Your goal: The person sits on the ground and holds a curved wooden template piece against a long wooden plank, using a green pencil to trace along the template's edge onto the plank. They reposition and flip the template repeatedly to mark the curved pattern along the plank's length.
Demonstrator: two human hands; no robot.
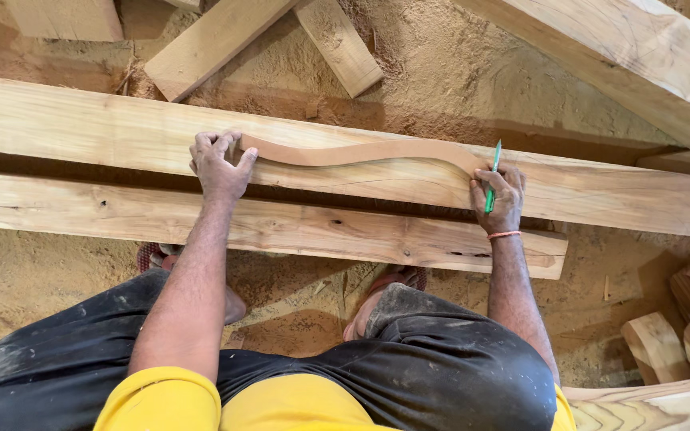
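Left hand (219, 168) pressed down on the left end of the template (345, 152), a thin wavy strip of brown wood. Fingers (205, 148) curled over the tip, thumb along its near edge at 3 o'clock of the hand. Not a full grasp, more a pin-down.

Template lay flat on the far plank (81, 128), running left to right, and ended right by the right hand.

Right hand (498, 199) was closed around a green pencil (492, 177). Pencil pointed to 12 o'clock, tip at the template's right end, touching or just off the plank, couldn't tell which. Template end sat at 11 o'clock of those fingers, touching or just beside them.

Orange band (504, 235) on the right wrist.

Near plank (281, 227) lay parallel at 6 o'clock of the far one, dark gap between them. Sawdust (457, 72) covered the floor. Offcuts (337, 44) at 12 o'clock, a big beam (640, 56) at 1 o'clock, rounded blocks (656, 347) at 4 o'clock.
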